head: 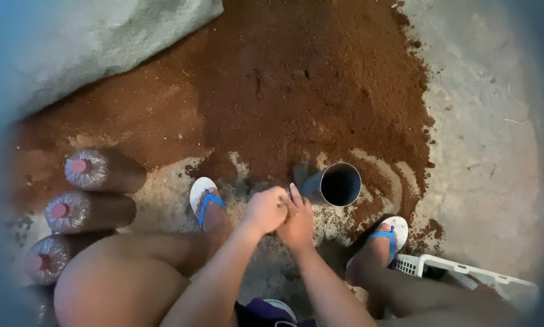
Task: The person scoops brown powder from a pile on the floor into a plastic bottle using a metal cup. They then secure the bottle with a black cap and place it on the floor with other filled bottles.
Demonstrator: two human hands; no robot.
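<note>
two bare knees frame the bottom of the view, with the person crouched over a concrete floor [490,151]. just ahead of the knees the left hand [263,209] and the right hand [297,219] meet, knuckles touching, fingers curled inward. each grip looks closed tight on something small pinched between the two hands, but what it is stays hidden by the fingers, so i cannot tell what they hold. just beside the right hand, to its far right, a dark grey pipe [332,185] stands tilted on the floor with its round open mouth turned up toward the camera; whether the fingers touch its side i cannot tell. a foot in a white sandal with blue straps [206,203] rests left of the hands, and a second like it [388,236] sits to the right. a white plastic crate [447,270] pokes in at the lower right. on the left, three filled clear bags with pink caps [85,169] lie in a row, packed with brown material. beyond the pipe spreads a wide heap of reddish-brown sawdust-like substrate [296,85], and a grey tarp [102,36] covers the far left corner.
</note>
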